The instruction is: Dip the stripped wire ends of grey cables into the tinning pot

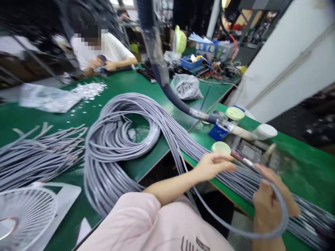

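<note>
A large coil of cable (117, 146) is laid at the centre of the surface (52, 118). A cut cable bundle (42, 153) is placed to its left, and a desk fan (23, 216) is set at lower left. A plastic bag (185, 87) is placed behind the coil, with a crate (192, 62) farther back. A second cable bundle (288, 188) lies at right, beneath the left hand (214, 166) and right hand (267, 205).

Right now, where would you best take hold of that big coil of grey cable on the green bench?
Probably on the thick left side of the big coil of grey cable. Come from above, slip the fingers down through its central opening, and close them around the bunched loops. The right side looks worse, since the strands fan out there toward the person's left hand.
</note>
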{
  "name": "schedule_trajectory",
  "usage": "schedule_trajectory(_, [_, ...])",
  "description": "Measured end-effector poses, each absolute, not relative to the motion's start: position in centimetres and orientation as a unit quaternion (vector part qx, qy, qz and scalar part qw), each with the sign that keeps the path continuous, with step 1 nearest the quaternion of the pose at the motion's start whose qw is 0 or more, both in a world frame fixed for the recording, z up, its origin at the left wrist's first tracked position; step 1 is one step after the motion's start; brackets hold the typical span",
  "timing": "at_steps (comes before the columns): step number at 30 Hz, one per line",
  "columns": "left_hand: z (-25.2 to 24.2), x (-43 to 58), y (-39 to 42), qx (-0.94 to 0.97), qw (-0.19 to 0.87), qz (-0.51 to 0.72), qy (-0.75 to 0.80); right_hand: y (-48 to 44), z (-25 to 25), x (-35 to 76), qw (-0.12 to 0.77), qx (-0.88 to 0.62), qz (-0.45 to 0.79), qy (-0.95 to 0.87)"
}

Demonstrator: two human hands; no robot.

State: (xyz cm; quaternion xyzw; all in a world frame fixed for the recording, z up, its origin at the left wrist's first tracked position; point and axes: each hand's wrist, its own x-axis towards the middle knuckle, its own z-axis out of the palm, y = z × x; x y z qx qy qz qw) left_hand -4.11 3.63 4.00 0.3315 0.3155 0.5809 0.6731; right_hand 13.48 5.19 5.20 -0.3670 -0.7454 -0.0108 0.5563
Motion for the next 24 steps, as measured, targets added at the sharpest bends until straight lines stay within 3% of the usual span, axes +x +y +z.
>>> schedule_trajectory(3, [3.3, -7.2, 5.0, 0.488, 0.414, 0.593, 0.489, 6.0, 6.3, 15.0, 0.562, -0.456, -0.059, -0.688])
schedule_trajectory(6, [1.8, -9.4, 6.9, 0.571, 0.271, 0.504, 0.588, 7.3, 6.7, 15.9, 0.52, -0.482, -0.023, -0.705])
schedule_trajectory(12, [0.6, -10.2, 8.2, 0.695, 0.228, 0.29, 0.617, 9.8, 5.8, 15.0, 0.513, -0.459, 0.053, -0.723])
schedule_trajectory(17, [1.0, -10.3, 8.2, 0.731, 0.223, 0.238, 0.6, 11.6, 4.7, 13.6, 0.505, -0.452, 0.127, -0.725])
schedule_trajectory(24, [1.1, -10.1, 8.2, 0.741, 0.218, 0.196, 0.604, 13.0, 3.6, 12.8, 0.462, -0.428, 0.125, -0.767])
